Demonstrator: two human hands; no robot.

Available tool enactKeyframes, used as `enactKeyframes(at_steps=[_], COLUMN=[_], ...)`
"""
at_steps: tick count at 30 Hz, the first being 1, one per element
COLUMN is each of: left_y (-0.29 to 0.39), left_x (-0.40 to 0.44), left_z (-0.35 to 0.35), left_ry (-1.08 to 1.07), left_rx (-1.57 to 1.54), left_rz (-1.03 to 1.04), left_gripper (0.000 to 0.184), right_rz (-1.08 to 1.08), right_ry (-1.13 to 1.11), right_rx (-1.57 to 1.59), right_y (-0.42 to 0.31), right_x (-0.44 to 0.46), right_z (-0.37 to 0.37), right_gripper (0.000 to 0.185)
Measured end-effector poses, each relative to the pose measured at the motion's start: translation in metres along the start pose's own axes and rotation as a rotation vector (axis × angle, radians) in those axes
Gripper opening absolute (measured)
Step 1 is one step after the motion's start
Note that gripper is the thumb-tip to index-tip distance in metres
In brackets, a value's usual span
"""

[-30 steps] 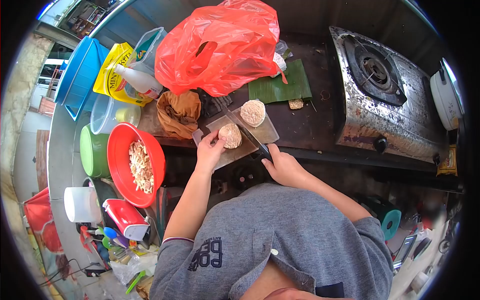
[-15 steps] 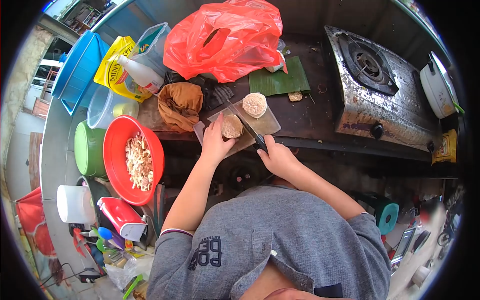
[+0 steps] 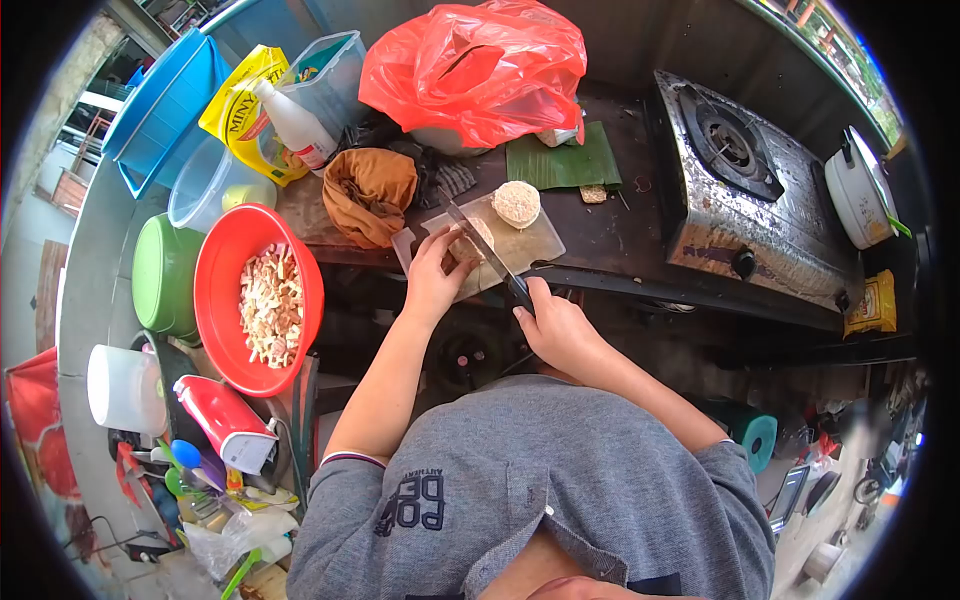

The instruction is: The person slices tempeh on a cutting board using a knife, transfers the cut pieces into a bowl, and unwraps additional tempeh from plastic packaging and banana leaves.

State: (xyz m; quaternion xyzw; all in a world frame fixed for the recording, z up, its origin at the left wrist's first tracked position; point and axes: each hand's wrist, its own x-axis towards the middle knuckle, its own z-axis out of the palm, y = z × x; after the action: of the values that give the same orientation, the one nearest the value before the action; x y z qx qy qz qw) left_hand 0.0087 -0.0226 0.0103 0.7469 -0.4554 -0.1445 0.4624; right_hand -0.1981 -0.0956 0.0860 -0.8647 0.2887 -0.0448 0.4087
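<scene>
Your left hand (image 3: 438, 273) holds the near edge of the pale round cake (image 3: 484, 230) on the cutting board (image 3: 542, 244), while your right hand (image 3: 550, 318) grips the knife (image 3: 497, 263) across it.

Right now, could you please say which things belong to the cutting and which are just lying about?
In the job: knife in the right hand; round piece at the left hand; second round piece; board; probably red bowl of cut pieces.
Apparently lying about: stove; red plastic bag; brown cloth; white bottle.
</scene>
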Motion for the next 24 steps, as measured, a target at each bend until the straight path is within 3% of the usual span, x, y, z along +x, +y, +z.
enactKeyframes(at_steps=[11, 24], left_y=[-0.007, -0.01], left_x=[0.002, 0.0], left_z=[0.003, 0.008], left_ry=[0.026, 0.009], left_rx=[0.029, -0.207], left_rz=[0.046, 0.024], left_gripper=[0.047, 0.044], right_rz=[0.004, 0.064], right_ry=[-0.016, -0.034], right_rx=[-0.104, -0.109], right_y=[-0.002, 0.012], right_x=[0.006, 0.037], right_z=[0.009, 0.029], right_gripper=[0.026, 0.025])
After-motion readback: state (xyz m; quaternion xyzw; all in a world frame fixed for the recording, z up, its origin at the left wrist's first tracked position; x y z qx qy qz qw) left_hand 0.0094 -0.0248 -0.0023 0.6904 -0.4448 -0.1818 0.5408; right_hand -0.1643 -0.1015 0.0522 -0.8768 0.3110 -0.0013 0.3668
